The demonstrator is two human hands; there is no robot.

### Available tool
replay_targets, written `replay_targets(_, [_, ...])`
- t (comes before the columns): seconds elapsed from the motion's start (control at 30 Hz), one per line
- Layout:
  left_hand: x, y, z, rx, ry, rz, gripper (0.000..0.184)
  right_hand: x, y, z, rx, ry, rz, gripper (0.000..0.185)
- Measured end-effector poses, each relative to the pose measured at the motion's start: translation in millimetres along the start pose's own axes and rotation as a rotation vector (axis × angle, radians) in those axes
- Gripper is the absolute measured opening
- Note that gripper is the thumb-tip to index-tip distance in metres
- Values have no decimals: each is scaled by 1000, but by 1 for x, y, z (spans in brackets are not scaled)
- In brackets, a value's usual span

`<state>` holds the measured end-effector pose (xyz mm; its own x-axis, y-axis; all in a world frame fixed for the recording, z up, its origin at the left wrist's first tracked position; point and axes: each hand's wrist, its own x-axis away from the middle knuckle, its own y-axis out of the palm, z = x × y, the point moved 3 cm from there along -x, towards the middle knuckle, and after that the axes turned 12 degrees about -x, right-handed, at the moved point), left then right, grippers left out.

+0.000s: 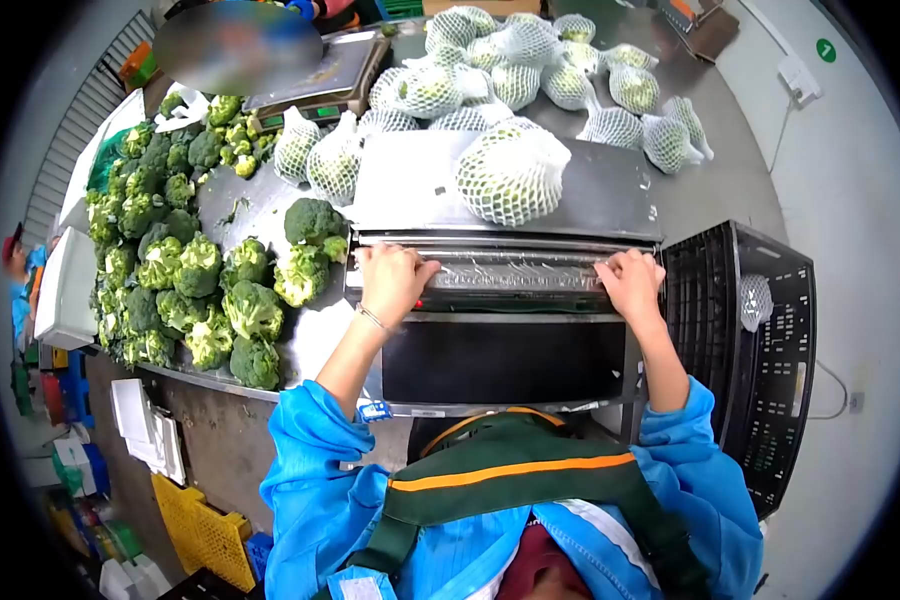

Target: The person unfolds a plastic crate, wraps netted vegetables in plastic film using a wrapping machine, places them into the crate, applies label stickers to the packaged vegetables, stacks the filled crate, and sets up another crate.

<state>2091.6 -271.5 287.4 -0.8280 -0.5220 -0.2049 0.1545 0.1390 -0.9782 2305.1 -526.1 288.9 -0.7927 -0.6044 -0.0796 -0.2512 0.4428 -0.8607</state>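
My left hand [390, 282] and my right hand [632, 284] are at the two ends of a roll slot on a wrapping machine [410, 205]. Between them runs a strip of clear plastic film [515, 275], and the fingers of both hands are closed at its edge. Just beyond the film, a broccoli head in a white foam net [513, 174] rests on the machine's metal top. Loose broccoli heads [253, 310] lie to the left of my left hand.
More foam-netted heads [515, 85] are piled at the back of the metal table. A scale [320, 75] stands back left, near another person. On the right is a black crate [770, 385] with a netted item. Yellow crates [202, 530] sit on the floor.
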Motion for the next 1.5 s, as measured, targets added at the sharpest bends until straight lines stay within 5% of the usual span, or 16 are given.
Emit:
replay_targets(0.1, [9, -16, -21, 954, -273, -384, 27, 15, -25, 16, -778, 290, -237, 18])
replay_targets(0.23, [36, -67, -48, 1688, -271, -497, 26, 22, -118, 0, -808, -47, -395, 17])
replay_targets(0.33, [-26, -125, -54, 1932, 59, 15, 28, -42, -163, -11, -1240, -432, -394, 20])
replay_targets(0.37, [-50, -123, -59, 1894, -158, 151, 31, -74, -157, -13, -1211, -364, -244, 22])
replay_targets(0.43, [-105, -113, -45, 801, -25, 226, 16, -134, -134, -34, -877, -239, 89, 27])
replay_targets(0.47, [-130, -66, -49, 531, 369, 468, 34, -151, -99, -31, -768, -238, -28, 28])
replay_targets(0.5, [-140, -37, -36, 424, 433, 260, 34, -166, -54, -22, -653, -237, -143, 29])
replay_targets(0.57, [-134, 1, -12, 75, 703, 110, 61, -154, -11, -51, -297, -852, -275, 57])
replay_targets(0.8, [-129, 3, 11, 902, 472, -240, 95, -133, 75, -16, -1026, -105, -715, 64])
replay_targets(0.93, [-61, -17, 28, 1329, 294, -598, 85, -51, 33, -30, -1758, 1051, -874, 59])
replay_targets(1.03, [5, -27, 41, 1136, 316, -782, 86, 30, 14, -28, -1605, 1024, -959, 64])
replay_targets(1.13, [81, -20, 50, 1288, 148, -1136, 77, 98, 19, -13, -1043, 385, -1116, 70])
replay_targets(1.23, [132, -20, 33, 1880, -478, -1469, 59, 161, 36, 32, -1173, 931, -1134, 60])
replay_targets(1.33, [161, -18, 20, 1757, -55, -1094, 29, 177, -23, -11, -1832, 1062, -745, 55])
replay_targets(1.43, [149, -26, 16, 1682, -376, -827, 17, 179, -12, 17, -1196, 623, -787, 30])
replay_targets(1.5, [120, -34, 23, 1296, -258, -375, 19, 174, -6, 11, -1095, 634, -346, 23])
